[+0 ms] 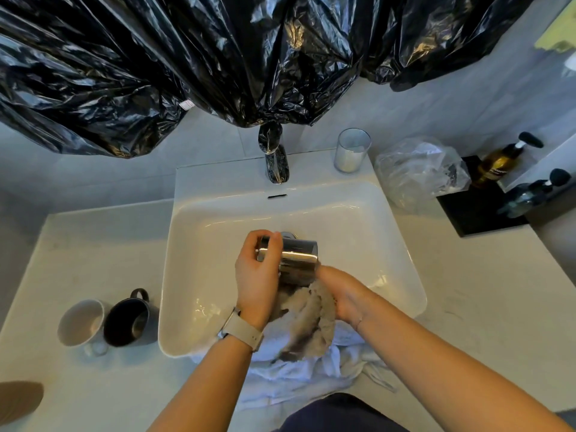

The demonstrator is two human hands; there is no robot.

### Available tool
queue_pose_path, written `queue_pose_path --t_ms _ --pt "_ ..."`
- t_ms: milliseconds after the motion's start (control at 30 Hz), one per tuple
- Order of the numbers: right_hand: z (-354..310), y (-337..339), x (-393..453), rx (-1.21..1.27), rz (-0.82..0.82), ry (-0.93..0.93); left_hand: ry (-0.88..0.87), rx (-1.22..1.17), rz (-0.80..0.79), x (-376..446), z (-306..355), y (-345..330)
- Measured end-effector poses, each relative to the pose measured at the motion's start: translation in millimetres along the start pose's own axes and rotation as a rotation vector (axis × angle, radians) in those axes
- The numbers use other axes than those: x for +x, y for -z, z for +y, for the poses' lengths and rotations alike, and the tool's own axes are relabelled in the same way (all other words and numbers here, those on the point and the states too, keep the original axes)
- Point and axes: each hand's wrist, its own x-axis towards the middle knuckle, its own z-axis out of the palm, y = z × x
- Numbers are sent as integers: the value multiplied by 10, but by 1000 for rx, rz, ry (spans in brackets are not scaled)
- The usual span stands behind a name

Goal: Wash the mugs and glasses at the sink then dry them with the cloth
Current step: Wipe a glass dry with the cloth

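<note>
Over the white sink [402,269] my left hand [255,275] grips a shiny steel mug [300,260] by its handle side, the mug lying sideways. My right hand [346,294] holds a grey cloth [307,325] bunched against the mug's lower side. A white towel [299,375] lies draped over the sink's front rim beneath the cloth. On the counter to the left, a white mug [81,321] and a black mug [126,318] lie tipped side by side. A clear glass [352,150] stands upright at the sink's back right corner.
The faucet [276,165] is wrapped in black plastic, and black plastic sheeting [187,57] hangs over the wall above. At right sit a crumpled clear bag [420,173] and a black tray [477,213] with pump bottles [498,162].
</note>
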Motion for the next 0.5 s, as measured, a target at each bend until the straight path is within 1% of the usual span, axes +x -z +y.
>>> queue_pose_path --t_ms 33,67,100,133,167,200,233,267,300,333,367,400,433,467,500 --pt "38 29 25 49 -47 -84 -82 64 -29 -14 -21 20" --pt "54 75 55 34 -51 -110 -130 114 -74 -19 -45 42" --pt "66 104 74 5 -53 -109 -133 128 -117 -15 -52 55" --pt "56 100 72 -13 -37 -83 -91 104 -146 -3 -41 66" --pt "21 81 53 -79 -15 -19 -21 53 -149 14 -23 70" --pt "-16 78 37 -247 37 119 73 -8 -139 35 -10 74" --pt "-73 75 7 -480 122 325 188 -65 -143 56 0 84" --pt "-144 72 -47 -751 207 581 311 -101 -176 79 8 100" --pt "-216 86 -120 -1007 246 824 432 -113 -233 97 13 121" --pt "-252 115 -141 -1227 232 986 544 -114 -305 107 16 148" --pt "-266 144 -145 -1425 207 1063 634 -116 -373 114 26 172" --pt "-277 159 -144 -1549 193 1082 689 -115 -420 118 36 187" --pt "-261 177 -123 -1562 207 1080 702 -103 -431 126 44 189" --pt "-226 181 -107 -1468 248 1071 675 -86 -406 139 52 180" --pt "-186 148 -99 -1278 287 1024 607 -68 -351 146 50 159"
